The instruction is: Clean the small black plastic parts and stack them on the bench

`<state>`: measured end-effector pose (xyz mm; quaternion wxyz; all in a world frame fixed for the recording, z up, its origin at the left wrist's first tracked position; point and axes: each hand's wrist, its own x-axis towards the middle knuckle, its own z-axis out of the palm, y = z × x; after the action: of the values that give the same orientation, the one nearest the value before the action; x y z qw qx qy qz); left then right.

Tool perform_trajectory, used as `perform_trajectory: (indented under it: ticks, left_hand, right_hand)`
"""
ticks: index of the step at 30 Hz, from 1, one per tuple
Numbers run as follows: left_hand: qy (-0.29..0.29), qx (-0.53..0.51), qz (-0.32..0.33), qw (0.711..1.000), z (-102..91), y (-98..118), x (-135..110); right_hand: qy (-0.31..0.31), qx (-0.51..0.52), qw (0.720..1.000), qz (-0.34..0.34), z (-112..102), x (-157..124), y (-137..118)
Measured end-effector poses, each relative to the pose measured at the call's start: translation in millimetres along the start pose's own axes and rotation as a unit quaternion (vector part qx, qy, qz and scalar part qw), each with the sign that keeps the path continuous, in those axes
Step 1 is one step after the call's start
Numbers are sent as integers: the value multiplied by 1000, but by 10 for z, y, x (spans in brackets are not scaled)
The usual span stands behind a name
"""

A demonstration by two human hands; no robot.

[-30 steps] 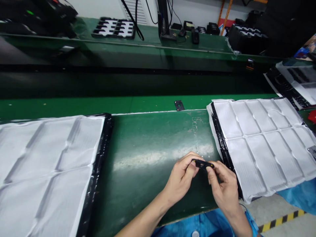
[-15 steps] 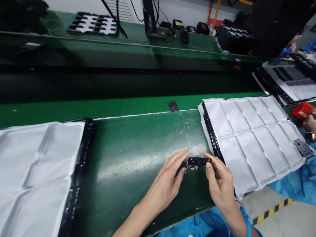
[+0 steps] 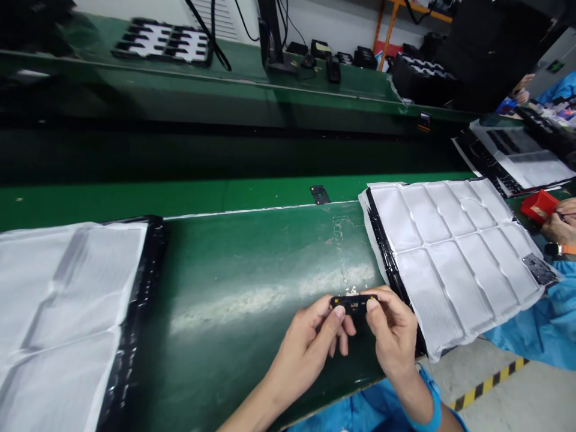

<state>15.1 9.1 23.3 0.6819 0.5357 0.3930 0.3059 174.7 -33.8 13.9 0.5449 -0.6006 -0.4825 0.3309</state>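
Close to the person, both hands meet over the front part of the green surface [image 3: 252,264]. The left hand [image 3: 310,348] and the right hand [image 3: 393,336] hold together a small black part [image 3: 353,302], a narrow flat strip with some small gold-coloured spots. The left grip pinches its left end between thumb and fingers, and the right grip pinches its right end in the same way, so both are closed on the part. The part is lifted a little above the surface, near the front edge, and it lies almost level.

Just right of the hands lies a black tray covered with a white sheet [image 3: 454,252], which shows the form of the compartments under it. On the left side lies a second tray with a white sheet [image 3: 63,300], well apart from the hands.

Further away, a small dark piece [image 3: 318,194] lies on the lighter green strip behind the surface. At the right edge, another person's hand [image 3: 558,225] is beside a red object [image 3: 539,205]. At the back stands a second green bench [image 3: 315,84] with a black-and-white tray [image 3: 162,42], cables and dark devices.
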Motion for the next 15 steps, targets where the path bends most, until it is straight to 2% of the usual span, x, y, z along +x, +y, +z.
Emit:
perform_trajectory:
  ticks: [6,15]
  left_hand:
    - [1,-3,-8,1000,-13,11,-55]
    - [-6,68,-2,998,-61,19,-120]
  right_hand:
    - [3,36,999,9,33,-11,33]
    - [8,89,994,58,68,4,45]
